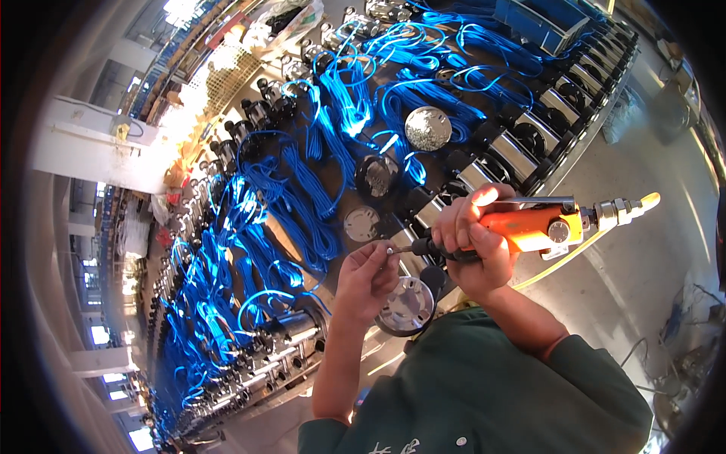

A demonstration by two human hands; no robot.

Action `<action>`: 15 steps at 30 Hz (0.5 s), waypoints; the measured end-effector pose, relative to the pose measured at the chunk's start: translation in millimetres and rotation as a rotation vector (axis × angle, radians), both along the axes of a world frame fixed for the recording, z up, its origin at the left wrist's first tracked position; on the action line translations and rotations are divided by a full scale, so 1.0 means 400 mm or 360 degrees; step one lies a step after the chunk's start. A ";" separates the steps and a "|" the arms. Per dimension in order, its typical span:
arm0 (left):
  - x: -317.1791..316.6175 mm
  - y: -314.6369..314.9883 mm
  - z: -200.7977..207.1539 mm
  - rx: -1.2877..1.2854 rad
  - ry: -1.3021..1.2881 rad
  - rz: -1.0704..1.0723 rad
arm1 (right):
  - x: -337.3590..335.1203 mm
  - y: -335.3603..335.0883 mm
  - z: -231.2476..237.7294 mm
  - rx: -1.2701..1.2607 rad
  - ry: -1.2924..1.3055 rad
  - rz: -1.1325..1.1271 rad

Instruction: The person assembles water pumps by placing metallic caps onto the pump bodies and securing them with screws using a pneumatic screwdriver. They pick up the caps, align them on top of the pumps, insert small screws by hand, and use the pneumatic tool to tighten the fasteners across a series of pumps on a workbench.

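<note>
My right hand [470, 244] grips an orange power screwdriver [533, 227] held sideways, with its black bit pointing left. My left hand [366, 274] pinches a small screw [389, 248] at the tip of that bit. Just below both hands lies a round shiny metal disc [408, 306] with a dark rim. A yellow hose [563, 263] runs from the tool's tail end down past my right forearm.
A long workbench [454, 136] carries bundles of blue cable [302, 189], several round metal caps [427, 127] and a row of black and silver housings [522, 147]. More blue cables and metal parts [287, 344] fill the lower left. Grey floor [643, 250] lies to the right.
</note>
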State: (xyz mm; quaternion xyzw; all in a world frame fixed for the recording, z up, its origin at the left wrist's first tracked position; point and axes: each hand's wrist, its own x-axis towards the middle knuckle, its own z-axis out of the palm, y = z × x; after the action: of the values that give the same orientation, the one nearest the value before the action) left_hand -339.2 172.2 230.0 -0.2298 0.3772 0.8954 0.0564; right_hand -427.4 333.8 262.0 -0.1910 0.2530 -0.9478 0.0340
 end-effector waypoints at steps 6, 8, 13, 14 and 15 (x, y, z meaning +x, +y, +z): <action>0.052 0.023 0.027 -0.0036 0.0028 0.0157 | 0.030 -0.030 0.002 0.0016 0.0033 -0.0024; 0.057 0.032 0.026 -0.0014 0.0022 0.0215 | 0.034 -0.031 -0.006 -0.0003 0.0041 0.0002; 0.062 0.048 0.011 0.0040 0.0024 0.0261 | 0.036 -0.031 -0.022 -0.0012 0.0081 0.0050; 0.063 0.051 0.009 0.0071 0.0000 0.0267 | 0.037 -0.030 -0.029 -0.0023 0.0096 0.0070; 0.063 0.053 0.007 0.0103 -0.0024 0.0272 | 0.037 -0.029 -0.037 0.0027 0.0154 0.0067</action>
State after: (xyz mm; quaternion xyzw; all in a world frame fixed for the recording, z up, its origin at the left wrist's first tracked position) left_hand -313.8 193.4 232.7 -0.2659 0.3267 0.9069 -0.0101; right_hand -412.6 322.1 247.1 -0.2417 0.2583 -0.9343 0.0433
